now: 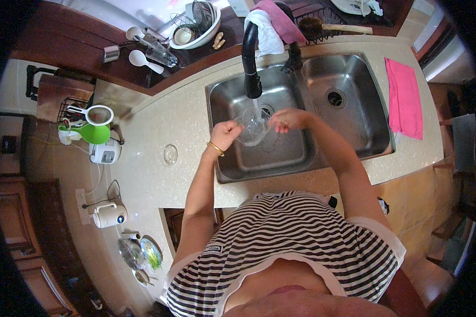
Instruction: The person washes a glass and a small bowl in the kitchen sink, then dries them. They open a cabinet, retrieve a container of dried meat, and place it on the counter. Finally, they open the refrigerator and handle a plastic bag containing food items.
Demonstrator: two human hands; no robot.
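A clear glass vessel (250, 132) hangs over the left basin (277, 158) of a stainless steel double sink. Its left rim is pinched by my left hand (225, 135), which has a gold bangle at the wrist. On the other side my right hand (288, 120) grips the vessel's right edge, where the fingers partly hide the glass. Water runs into the vessel from a black faucet (252, 59) above it. To the left, a small round clear glass piece (170, 154), perhaps a lid, lies on the speckled countertop (142, 119).
A pink cloth (405, 99) lies right of the right basin (341, 126). Behind the sink, the dark ledge bears a white bowl of utensils (200, 39), a white spoon (142, 61) and a wooden-handled brush (341, 27). A white electric kettle (109, 215) stands at left.
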